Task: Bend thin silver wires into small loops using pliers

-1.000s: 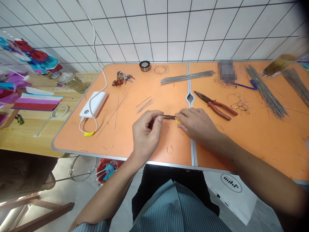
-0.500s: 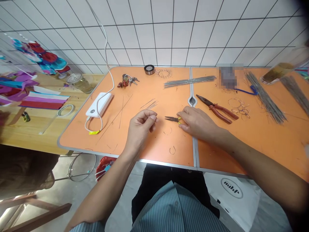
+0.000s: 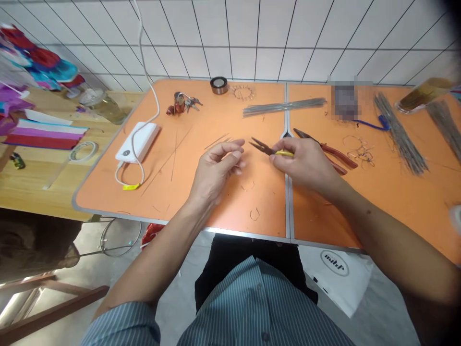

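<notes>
My right hand [image 3: 306, 156] is closed around small needle-nose pliers [image 3: 264, 146] with yellow handles, their dark jaws slightly apart and pointing left. Facing them, my left hand [image 3: 219, 166] has its thumb and fingers curled together in a loose pinch; anything between them is too fine to make out. Just behind that hand lie several short straight wires [image 3: 218, 140], partly covered by the fingers. A small bent wire ring [image 3: 254, 214] rests on the orange table [image 3: 216, 206] near its front edge. Larger pliers with red handles [image 3: 338, 156] lie partly behind my right hand.
A bundle of straight wires [image 3: 284, 106] crosses the table seam, with a darker wire bundle [image 3: 401, 134] farther right. Toward the back are a tape roll [image 3: 219, 85] and keys [image 3: 183, 103]. A white power bank [image 3: 137, 142] with a cable sits left; a cup [image 3: 421, 96] stands back right.
My right hand has lifted the small pliers, and their jaws have parted. My left hand has loosened its pinch a little. The view has shifted slightly.
</notes>
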The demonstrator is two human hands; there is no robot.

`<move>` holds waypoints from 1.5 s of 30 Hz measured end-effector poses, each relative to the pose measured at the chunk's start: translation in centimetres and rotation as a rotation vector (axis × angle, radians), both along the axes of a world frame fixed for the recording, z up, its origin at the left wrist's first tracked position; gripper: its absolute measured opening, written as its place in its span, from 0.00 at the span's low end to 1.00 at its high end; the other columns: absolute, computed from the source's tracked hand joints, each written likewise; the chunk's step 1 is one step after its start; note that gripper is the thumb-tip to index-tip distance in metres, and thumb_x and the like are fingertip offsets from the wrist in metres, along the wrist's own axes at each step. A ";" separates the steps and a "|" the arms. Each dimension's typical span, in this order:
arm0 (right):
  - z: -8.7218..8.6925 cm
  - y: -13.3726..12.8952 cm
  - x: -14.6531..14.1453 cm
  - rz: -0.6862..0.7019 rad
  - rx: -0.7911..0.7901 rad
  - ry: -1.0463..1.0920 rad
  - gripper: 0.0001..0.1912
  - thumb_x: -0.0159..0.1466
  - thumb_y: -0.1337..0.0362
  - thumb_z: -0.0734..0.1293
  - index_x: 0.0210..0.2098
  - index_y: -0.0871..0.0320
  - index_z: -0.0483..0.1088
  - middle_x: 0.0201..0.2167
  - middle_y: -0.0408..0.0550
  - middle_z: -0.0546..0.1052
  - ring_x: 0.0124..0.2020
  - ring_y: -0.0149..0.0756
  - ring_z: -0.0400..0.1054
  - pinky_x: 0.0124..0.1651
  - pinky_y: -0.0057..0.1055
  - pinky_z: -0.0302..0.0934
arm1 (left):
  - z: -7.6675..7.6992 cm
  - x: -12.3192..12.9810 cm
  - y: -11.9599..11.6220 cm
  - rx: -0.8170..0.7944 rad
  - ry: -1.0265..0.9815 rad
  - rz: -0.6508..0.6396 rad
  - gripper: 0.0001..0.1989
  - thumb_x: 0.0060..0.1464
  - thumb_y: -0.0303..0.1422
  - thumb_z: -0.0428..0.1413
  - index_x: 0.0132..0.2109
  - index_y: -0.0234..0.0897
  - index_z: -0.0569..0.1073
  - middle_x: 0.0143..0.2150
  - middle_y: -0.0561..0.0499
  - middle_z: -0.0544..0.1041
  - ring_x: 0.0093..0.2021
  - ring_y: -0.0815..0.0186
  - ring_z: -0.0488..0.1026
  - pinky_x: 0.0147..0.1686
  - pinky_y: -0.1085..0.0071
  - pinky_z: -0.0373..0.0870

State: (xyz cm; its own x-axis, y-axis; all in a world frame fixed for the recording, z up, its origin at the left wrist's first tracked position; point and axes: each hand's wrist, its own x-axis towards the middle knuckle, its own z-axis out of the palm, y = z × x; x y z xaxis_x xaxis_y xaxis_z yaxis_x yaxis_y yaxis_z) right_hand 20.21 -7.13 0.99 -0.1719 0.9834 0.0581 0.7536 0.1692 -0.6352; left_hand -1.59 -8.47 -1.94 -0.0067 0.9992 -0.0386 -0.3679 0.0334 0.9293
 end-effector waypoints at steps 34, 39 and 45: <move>-3.9 -1.1 -1.8 0.544 0.237 -0.541 0.17 0.76 0.74 0.57 0.43 0.60 0.77 0.42 0.55 0.77 0.38 0.41 0.61 0.39 0.39 0.48 | 0.2 0.3 10.1 -0.007 -0.036 0.070 0.08 0.59 0.23 0.67 0.32 0.37 0.79 0.37 0.49 0.85 0.31 0.71 0.81 0.33 0.78 0.82; -2.2 -0.3 0.5 0.289 0.176 -0.407 0.13 0.79 0.66 0.62 0.46 0.59 0.79 0.46 0.53 0.79 0.47 0.42 0.71 0.43 0.37 0.54 | 0.1 -0.4 10.9 -0.032 -0.047 0.100 0.07 0.59 0.28 0.70 0.37 0.37 0.79 0.43 0.48 0.86 0.43 0.64 0.87 0.41 0.74 0.85; -4.0 -0.8 -0.6 0.447 0.100 -0.393 0.10 0.77 0.66 0.65 0.51 0.55 0.80 0.50 0.51 0.80 0.48 0.41 0.72 0.39 0.35 0.52 | 0.7 -0.6 10.9 0.039 -0.037 0.115 0.08 0.63 0.24 0.65 0.35 0.37 0.79 0.40 0.50 0.85 0.36 0.68 0.83 0.38 0.74 0.82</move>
